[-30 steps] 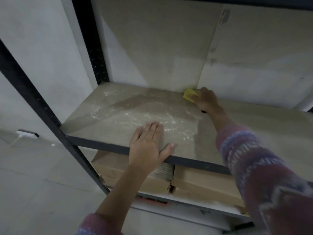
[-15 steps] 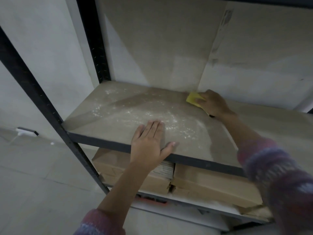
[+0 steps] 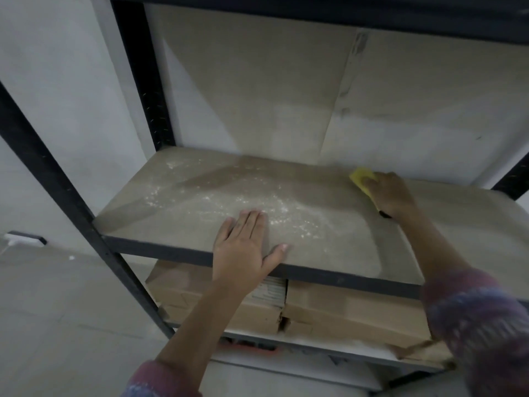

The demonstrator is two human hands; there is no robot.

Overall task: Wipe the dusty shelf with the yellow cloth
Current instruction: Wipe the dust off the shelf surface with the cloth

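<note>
The shelf board (image 3: 177,207) is beige, with white dust scattered over its left and middle part. My right hand (image 3: 390,193) lies over the yellow cloth (image 3: 361,179) near the back edge at the right and presses it on the board; only the cloth's left part shows. My left hand (image 3: 246,247) rests flat on the front edge of the shelf, fingers straight and thumb spread out.
Black metal uprights (image 3: 140,75) frame the rack at the left, and a dark shelf edge runs overhead. Cardboard boxes (image 3: 343,313) fill the lower shelf. A cardboard panel (image 3: 286,96) backs the shelf. A tiled floor (image 3: 51,310) lies to the left.
My right hand has slid the yellow cloth to the right along the back edge of the shelf. My left hand has stayed on the front edge.
</note>
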